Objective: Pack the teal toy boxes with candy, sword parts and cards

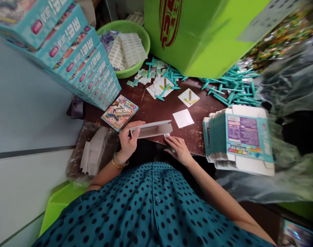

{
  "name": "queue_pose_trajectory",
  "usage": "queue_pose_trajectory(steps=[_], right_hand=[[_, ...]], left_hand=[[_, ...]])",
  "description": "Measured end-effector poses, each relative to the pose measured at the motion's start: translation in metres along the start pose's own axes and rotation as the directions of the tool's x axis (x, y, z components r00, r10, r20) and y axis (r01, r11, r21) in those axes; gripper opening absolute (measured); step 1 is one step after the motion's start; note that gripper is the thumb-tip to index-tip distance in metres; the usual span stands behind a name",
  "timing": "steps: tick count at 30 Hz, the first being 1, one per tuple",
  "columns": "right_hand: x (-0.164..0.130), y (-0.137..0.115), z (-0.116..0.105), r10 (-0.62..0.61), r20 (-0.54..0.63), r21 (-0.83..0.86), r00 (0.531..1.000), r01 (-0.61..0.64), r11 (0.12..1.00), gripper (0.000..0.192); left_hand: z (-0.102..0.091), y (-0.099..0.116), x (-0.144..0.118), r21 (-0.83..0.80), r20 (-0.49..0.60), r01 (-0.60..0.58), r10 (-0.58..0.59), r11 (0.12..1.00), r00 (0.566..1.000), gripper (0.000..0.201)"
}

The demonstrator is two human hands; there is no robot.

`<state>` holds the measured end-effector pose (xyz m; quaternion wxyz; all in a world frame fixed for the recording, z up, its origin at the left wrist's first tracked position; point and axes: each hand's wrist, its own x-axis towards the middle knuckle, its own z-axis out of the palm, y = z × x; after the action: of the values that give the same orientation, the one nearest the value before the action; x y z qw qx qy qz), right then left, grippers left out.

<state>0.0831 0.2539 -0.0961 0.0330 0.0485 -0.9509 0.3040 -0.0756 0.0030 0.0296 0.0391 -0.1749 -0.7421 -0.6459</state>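
Note:
My left hand (129, 140) grips the left end of a thin white cardboard box (151, 129), held on its edge at the near rim of the dark brown table (156, 108). My right hand (177, 147) rests under the box's right end, fingertips touching its flap. A closed printed box (119, 112) lies flat just beyond my left hand. A white square card (183, 118) and a card with a yellow sword print (188, 97) lie beyond the held box.
A tall slanted stack of teal boxes (76, 51) stands at the left. A pile of flat unfolded boxes (239, 139) sits at the right. Behind are a green basin (125, 44) with sheets, a green carton (197, 31), and several teal plastic swords (231, 89).

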Motion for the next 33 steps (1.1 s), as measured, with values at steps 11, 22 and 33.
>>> queue_pose_trajectory(steps=[11, 22, 33], right_hand=[[0.011, -0.103, -0.098, -0.002, -0.647, 0.339, 0.762, 0.29, 0.895, 0.035], [0.045, -0.103, -0.099, -0.184, -0.65, 0.079, 0.738, 0.306, 0.949, 0.044], [0.033, 0.017, -0.07, 0.312, -0.371, 0.081, 0.875, -0.304, 0.949, 0.023]], left_hand=[[0.012, 0.003, -0.022, 0.072, -0.068, -0.151, 0.156, 0.986, 0.985, 0.028], [0.015, 0.005, -0.031, 0.082, -0.022, -0.284, 0.286, 0.955, 0.958, 0.019], [0.036, -0.011, -0.018, 0.01, 0.182, -0.521, 0.51, 0.854, 0.841, 0.014]])
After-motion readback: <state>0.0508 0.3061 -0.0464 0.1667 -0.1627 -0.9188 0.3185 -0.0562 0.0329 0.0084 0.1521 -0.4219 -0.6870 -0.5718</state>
